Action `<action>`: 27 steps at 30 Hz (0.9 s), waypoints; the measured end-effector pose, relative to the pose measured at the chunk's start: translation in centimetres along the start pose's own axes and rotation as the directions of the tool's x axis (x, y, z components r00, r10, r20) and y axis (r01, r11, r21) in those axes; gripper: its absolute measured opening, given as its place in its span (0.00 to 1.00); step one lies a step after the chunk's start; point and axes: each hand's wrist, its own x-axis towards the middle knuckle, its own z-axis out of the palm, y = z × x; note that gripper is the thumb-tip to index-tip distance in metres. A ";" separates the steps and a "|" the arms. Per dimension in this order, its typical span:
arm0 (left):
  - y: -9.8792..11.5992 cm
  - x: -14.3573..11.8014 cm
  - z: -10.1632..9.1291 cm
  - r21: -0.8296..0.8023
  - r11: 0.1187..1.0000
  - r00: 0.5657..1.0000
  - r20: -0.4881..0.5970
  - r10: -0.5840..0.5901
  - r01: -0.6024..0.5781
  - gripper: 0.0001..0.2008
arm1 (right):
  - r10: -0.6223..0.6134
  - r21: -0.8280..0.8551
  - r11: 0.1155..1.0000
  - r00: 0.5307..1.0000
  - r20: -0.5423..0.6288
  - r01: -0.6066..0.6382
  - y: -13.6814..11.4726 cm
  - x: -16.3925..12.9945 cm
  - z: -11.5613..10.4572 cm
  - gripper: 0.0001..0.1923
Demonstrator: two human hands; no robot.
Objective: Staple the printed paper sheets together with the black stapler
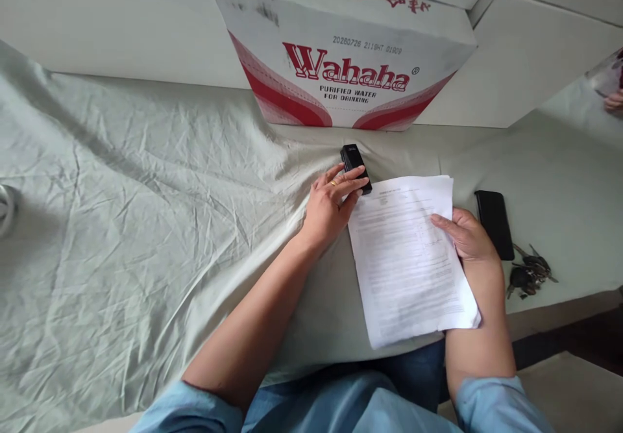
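My left hand (332, 204) rests on a small black stapler (354, 163), its fingers closed over the stapler's near end, right at the top left corner of a stack of printed paper sheets (406, 264). My right hand (466, 235) holds the right edge of the sheets, thumb on top. The papers lie on a table covered with a wrinkled pale green cloth (146, 212) and hang slightly past its front edge.
A white and red Wahaha water carton (343, 63) stands against the wall behind the stapler. A black phone (494, 223) and a bunch of keys (528, 272) lie right of the papers. Another person's hand (614, 100) shows at the far right edge.
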 end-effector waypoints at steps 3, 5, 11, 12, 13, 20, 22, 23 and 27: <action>-0.5 0.2 -0.1 -0.184 0.983 0.994 -0.105 -0.029 0.009 0.18 | -0.020 -0.030 0.999 0.998 0.060 0.022 0.9 -0.4 -0.7 0.25; -0.1 0.4 -0.5 -0.297 0.948 0.972 -0.164 -0.171 0.117 0.18 | -0.108 -0.018 0.994 0.994 0.017 0.108 1.5 -0.3 -0.8 0.25; 1.8 0.9 -1.8 -0.571 0.721 0.886 0.025 -0.463 0.393 0.41 | -0.398 -0.005 0.911 0.878 -0.267 0.412 2.2 2.0 0.2 0.21; 1.9 0.9 -1.9 -0.575 0.710 0.888 0.068 -0.454 0.407 0.41 | -0.418 -0.019 0.903 0.867 -0.272 0.430 2.2 2.3 0.3 0.20; 2.0 0.9 -1.9 -0.567 0.713 0.895 0.106 -0.434 0.413 0.40 | -0.426 -0.028 0.900 0.864 -0.268 0.435 2.2 2.6 0.5 0.19; 1.0 0.8 -1.2 -0.505 0.752 0.902 0.167 -0.397 0.424 0.23 | -0.376 0.012 0.917 0.874 -0.307 0.399 1.8 3.0 1.1 0.26; 0.8 0.9 -1.1 -0.546 0.720 0.897 0.158 -0.413 0.428 0.22 | -0.389 0.012 0.908 0.851 -0.353 0.420 1.8 3.3 1.1 0.27; 0.7 0.9 -1.1 -0.566 0.705 0.895 0.158 -0.417 0.428 0.23 | -0.399 0.004 0.901 0.835 -0.378 0.433 1.8 3.5 1.0 0.28; 1.1 0.9 -1.1 -0.603 0.669 0.891 0.176 -0.419 0.434 0.29 | -0.439 -0.035 0.883 0.795 -0.420 0.469 1.9 3.9 0.7 0.32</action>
